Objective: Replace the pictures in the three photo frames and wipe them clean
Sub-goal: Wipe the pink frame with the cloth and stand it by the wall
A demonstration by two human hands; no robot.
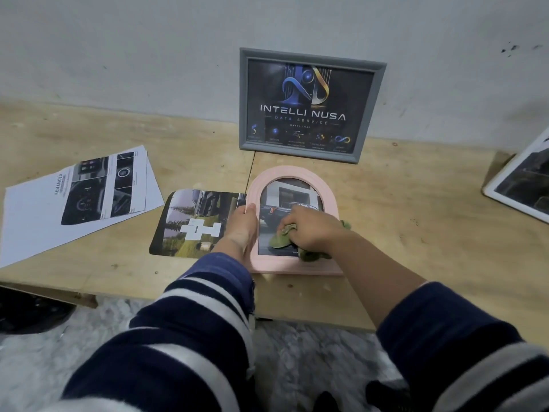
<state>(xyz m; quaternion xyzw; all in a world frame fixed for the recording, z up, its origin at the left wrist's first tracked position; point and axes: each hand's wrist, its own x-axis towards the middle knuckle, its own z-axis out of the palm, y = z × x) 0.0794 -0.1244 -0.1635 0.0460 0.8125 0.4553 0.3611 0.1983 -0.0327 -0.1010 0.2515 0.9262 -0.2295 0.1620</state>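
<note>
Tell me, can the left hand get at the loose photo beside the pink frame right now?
Probably yes: the photo lies uncovered just beside the left hand, though it's holding the pink frame.

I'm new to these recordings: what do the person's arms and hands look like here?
Both hands, left hand and right hand, are bare, with no gloves. Both arms wear dark navy knit sleeves with broad white stripes; the right sleeve is pushed up the forearm.

Your shot's pretty dim overall, flat greyish indoor light with no hard shadows anywhere. Wide-angle lens bends the table (pixel 416 203) edge and stretches your sleeves (pixel 184 337) at the bottom corners. Detail is soft and smeary throughout, and the glass of the grey frame (pixel 312 55) only catches faint glare.
</note>
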